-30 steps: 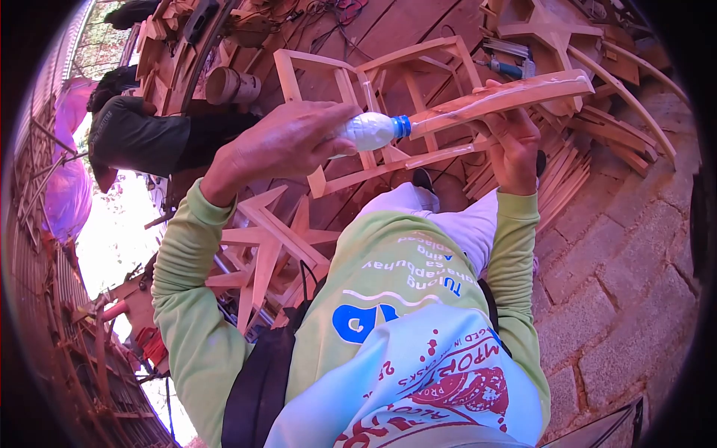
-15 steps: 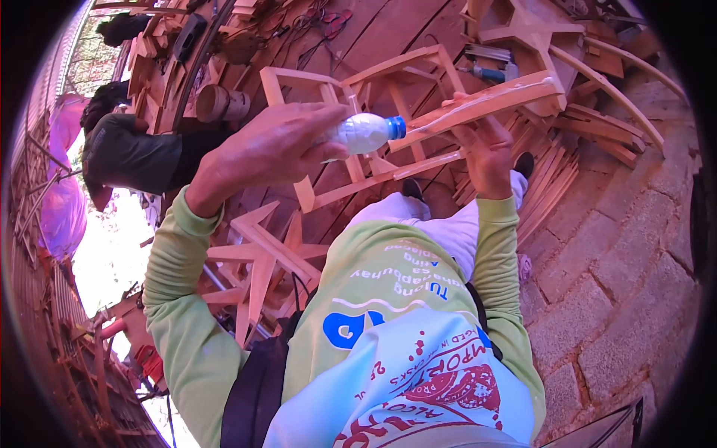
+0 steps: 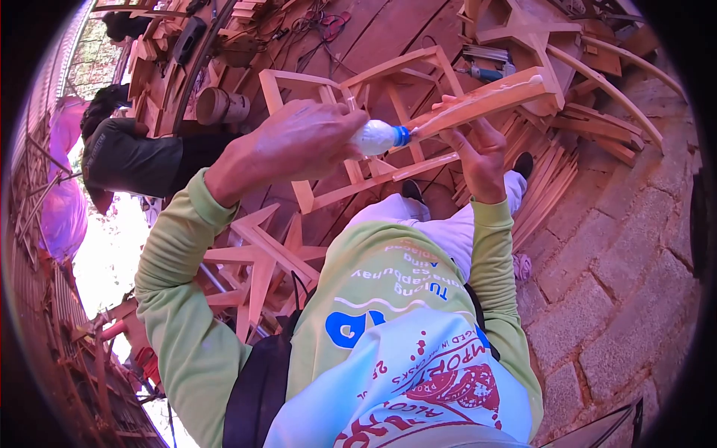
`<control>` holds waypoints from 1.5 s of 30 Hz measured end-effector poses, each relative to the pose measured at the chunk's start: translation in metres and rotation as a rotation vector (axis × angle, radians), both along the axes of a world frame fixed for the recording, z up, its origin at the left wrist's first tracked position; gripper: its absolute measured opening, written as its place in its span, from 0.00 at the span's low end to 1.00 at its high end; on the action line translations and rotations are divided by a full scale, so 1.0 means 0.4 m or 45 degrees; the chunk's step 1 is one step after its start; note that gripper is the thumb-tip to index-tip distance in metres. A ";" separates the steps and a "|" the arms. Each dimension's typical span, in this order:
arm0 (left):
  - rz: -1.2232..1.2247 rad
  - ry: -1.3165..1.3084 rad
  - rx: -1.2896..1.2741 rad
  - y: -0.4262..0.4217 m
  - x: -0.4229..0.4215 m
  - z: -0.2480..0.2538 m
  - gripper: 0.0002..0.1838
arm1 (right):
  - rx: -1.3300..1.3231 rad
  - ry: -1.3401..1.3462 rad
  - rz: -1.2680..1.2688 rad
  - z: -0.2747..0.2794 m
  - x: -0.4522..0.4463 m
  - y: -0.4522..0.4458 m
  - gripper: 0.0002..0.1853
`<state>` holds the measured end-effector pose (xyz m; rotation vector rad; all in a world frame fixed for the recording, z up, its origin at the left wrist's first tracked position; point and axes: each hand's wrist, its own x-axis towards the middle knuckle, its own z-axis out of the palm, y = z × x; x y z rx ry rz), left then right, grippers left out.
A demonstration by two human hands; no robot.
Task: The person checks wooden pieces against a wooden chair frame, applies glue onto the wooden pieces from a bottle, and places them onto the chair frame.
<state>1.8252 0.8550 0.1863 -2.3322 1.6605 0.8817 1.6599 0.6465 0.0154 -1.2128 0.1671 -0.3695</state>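
Note:
My left hand is wrapped around a white plastic glue bottle, tipped sideways with its blue cap towards the right. The cap's tip is at the near end of a wooden strip. A white bead of glue runs along the strip's upper face. From below, my right hand grips this strip, fingers partly hidden behind it. Beneath both hands is a wooden frame of joined bars, with a white streak on one bar.
Wooden star shapes lie at lower left, and another star at upper right. Another person bends over at left. A bucket, cables, a blue power tool and stacked wood strips surround the area. Concrete blocks pave the right.
My left hand and the glue bottle have shifted slightly right and down, bringing the cap to the strip's end. The strip has moved slightly left in my right hand.

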 end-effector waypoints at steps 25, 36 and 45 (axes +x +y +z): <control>0.006 -0.055 -0.276 -0.064 -0.028 0.044 0.29 | -0.357 0.058 0.008 -0.032 -0.009 0.027 0.26; 0.263 0.275 -0.540 -0.015 -0.043 -0.007 0.31 | 0.234 -0.033 0.150 -0.084 -0.022 -0.020 0.24; 0.502 0.391 -0.895 0.023 -0.075 -0.084 0.31 | 0.689 -0.060 0.382 -0.109 -0.005 -0.021 0.27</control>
